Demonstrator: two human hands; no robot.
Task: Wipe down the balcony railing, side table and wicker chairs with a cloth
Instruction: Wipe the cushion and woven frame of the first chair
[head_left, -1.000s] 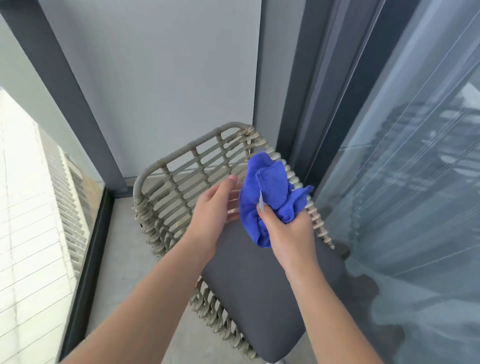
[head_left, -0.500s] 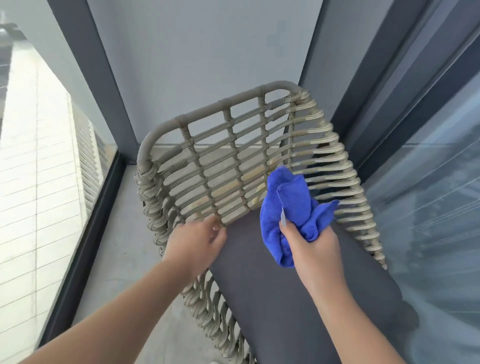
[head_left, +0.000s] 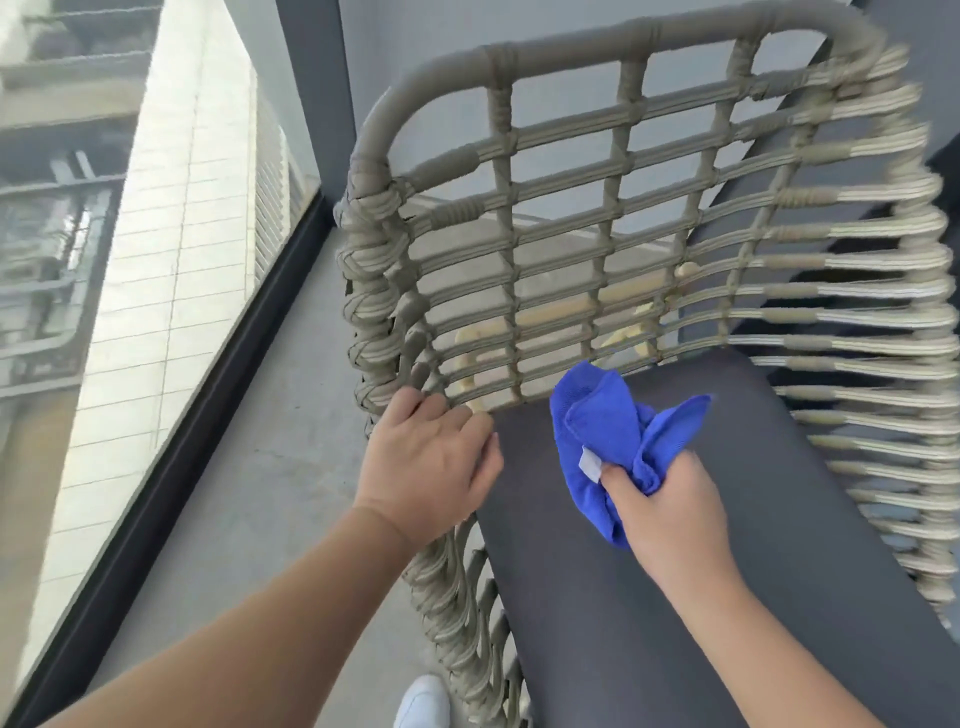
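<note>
Wicker chair (head_left: 597, 208) is much closer to you now. Your left hand (head_left: 431, 467) has let go of the cloth (head_left: 618, 441) and grips the chair's front corner. Your right hand (head_left: 670, 499) holds the bunched cloth over the cushion (head_left: 727, 571), so you look ready to wipe.

Open cushion (head_left: 727, 519) ahead of both hands; wicker chair (head_left: 571, 218) back and side walls hem it in.

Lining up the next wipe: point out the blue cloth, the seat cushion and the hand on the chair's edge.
blue cloth (head_left: 605, 415), head view, upper bunched fold.
seat cushion (head_left: 675, 597), head view, bare dark middle.
left hand (head_left: 431, 462), head view, back of the hand.
</note>
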